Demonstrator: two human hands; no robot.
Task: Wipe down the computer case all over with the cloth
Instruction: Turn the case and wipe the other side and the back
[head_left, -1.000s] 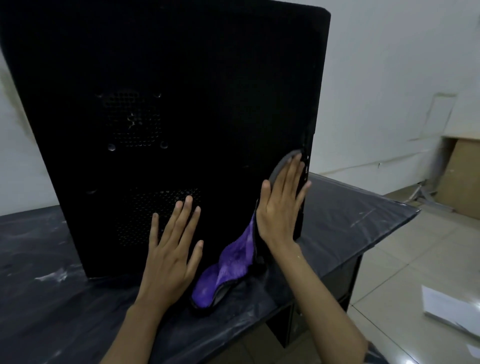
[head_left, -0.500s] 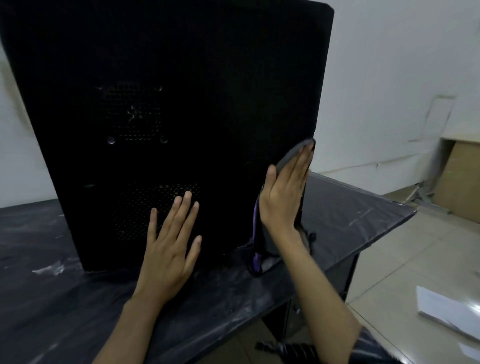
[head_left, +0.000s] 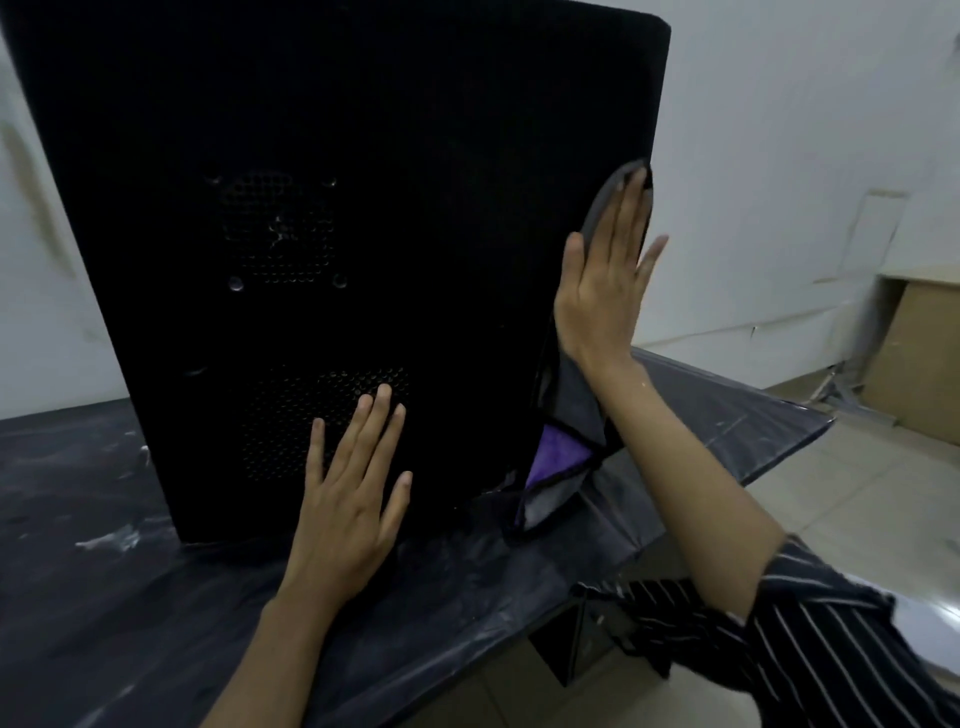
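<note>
Tabletop (head_left: 104, 597) under creased black plastic sheeting, right corner jutting over pale tiled floor (head_left: 831, 493); white wall (head_left: 805, 130) behind, cardboard box (head_left: 919, 358) against it at right. Black computer case (head_left: 363, 208) upright mid-tabletop. Left hand (head_left: 348, 499) spread flat on its perforated side panel; right hand (head_left: 602, 291), fingers straight, pressing grey-purple cloth (head_left: 563, 449) against its right edge, tail hanging to tabletop.

Wiping PC case, right edge.
R hand (head_left: 605, 291) flat, presses cloth (head_left: 563, 462) on computer case (head_left: 363, 156); L hand (head_left: 353, 493) flat on side panel.
</note>
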